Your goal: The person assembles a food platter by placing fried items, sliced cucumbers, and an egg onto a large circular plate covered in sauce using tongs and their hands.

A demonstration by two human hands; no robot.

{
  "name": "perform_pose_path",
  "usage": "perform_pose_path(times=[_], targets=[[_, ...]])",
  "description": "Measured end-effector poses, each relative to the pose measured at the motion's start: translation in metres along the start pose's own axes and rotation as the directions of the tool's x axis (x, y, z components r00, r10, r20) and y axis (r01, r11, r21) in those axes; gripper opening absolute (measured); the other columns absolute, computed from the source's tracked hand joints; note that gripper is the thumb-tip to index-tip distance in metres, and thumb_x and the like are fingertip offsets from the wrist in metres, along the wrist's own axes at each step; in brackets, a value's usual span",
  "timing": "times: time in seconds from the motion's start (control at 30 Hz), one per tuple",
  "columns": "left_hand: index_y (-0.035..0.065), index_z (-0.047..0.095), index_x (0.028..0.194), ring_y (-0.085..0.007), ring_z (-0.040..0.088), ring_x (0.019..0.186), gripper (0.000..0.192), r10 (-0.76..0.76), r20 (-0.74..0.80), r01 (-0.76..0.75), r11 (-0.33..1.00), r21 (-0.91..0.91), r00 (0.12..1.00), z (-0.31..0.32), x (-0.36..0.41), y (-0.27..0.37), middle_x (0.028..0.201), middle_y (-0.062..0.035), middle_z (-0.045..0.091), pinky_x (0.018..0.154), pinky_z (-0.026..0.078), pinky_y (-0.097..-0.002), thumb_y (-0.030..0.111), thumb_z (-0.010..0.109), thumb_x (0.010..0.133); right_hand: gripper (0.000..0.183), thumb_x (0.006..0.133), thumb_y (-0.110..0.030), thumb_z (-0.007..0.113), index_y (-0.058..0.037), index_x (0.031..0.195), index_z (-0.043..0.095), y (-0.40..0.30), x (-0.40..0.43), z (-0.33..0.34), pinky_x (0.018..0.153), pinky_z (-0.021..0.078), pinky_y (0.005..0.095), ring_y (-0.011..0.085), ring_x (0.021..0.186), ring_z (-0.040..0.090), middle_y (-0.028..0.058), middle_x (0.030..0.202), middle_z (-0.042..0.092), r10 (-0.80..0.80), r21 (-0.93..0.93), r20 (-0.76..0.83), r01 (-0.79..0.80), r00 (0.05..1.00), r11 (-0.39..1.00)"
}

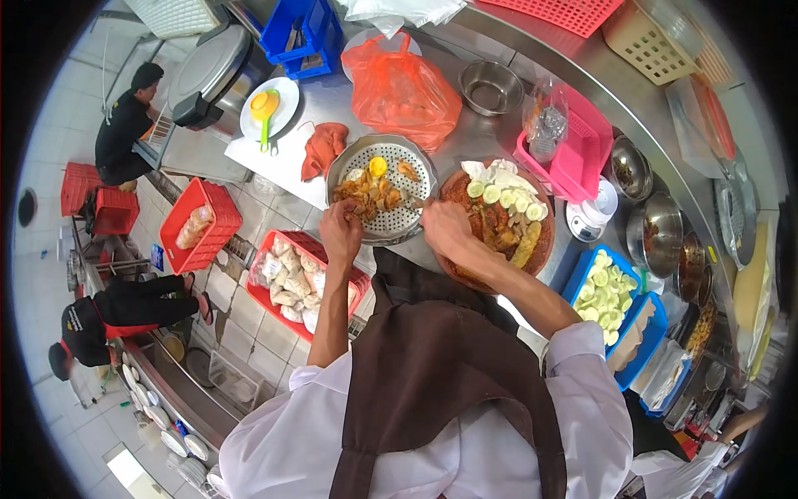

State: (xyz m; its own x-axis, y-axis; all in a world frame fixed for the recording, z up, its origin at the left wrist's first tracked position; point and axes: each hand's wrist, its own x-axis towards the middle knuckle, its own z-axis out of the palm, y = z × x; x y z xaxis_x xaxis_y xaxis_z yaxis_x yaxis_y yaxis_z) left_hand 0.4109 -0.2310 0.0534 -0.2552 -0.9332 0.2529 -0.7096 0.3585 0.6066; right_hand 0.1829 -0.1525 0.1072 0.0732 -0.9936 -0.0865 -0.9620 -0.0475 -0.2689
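In front of me a round perforated metal pan (399, 232) holds browned food pieces (368, 193) and a yellow round item (378, 166). My left hand (341, 232) is at its near left rim, fingers curled against the food; whether they grip a piece is hidden. My right hand (447, 226) grips a metal utensil (411, 201), probably a knife or spoon, that reaches over the pan from the right. Under my right forearm sits a round clay-coloured dish (548, 240) with red sauce, cucumber slices (508, 198), fried pieces and pale leaves (499, 168).
A red plastic bag (405, 93) and a steel bowl (491, 88) stand behind the pan. To the right are a pink basket (576, 143), a white scale (586, 218) and a blue tub of cucumber slices (605, 287). Red crates (202, 224) stand on the floor left; two people work beyond.
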Motion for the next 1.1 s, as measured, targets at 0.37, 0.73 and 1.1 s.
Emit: perform_pose_path(times=[0.37,0.73,1.1], targets=[[0.0131,0.066,0.100,-0.0266,0.058,0.101,0.027,-0.002,0.077,-0.017,0.969,0.245,0.997,0.003,-0.003,0.012,0.100,-0.0042,0.063,0.084,0.041,-0.0448,0.016,0.072,0.073,0.024,0.082,-0.012,0.056,0.0035,0.096,0.068,-0.006,-0.011,0.012,0.056,0.0561,0.0378,0.0259,0.069,0.072,0.0141,0.079,0.071,0.041,-0.150,0.033,-0.036,0.999,0.988],[0.0108,0.065,0.098,-0.0334,0.059,0.097,0.027,0.065,0.072,-0.073,0.990,0.122,0.995,0.010,0.002,-0.006,0.098,-0.0096,0.063,0.083,0.045,-0.0459,0.010,0.069,0.072,0.024,0.087,-0.020,0.063,-0.0025,0.102,0.068,0.021,-0.050,-0.010,0.063,0.0519,0.0486,0.0370,0.068,0.066,0.0203,0.074,0.066,0.218,0.269,-0.111,-0.182,0.970,0.946],[0.0052,0.064,0.095,-0.0360,0.058,0.099,0.025,0.118,-0.088,-0.116,0.993,0.027,0.989,0.009,0.006,-0.004,0.102,-0.0147,0.062,0.085,0.047,-0.0455,-0.002,0.057,0.073,0.022,0.084,-0.023,0.066,-0.0035,0.094,0.068,0.110,-0.185,-0.028,0.069,0.0538,0.0513,0.0413,0.073,0.068,0.0246,0.077,0.067,0.657,0.158,-0.134,-0.638,0.742,0.753]])
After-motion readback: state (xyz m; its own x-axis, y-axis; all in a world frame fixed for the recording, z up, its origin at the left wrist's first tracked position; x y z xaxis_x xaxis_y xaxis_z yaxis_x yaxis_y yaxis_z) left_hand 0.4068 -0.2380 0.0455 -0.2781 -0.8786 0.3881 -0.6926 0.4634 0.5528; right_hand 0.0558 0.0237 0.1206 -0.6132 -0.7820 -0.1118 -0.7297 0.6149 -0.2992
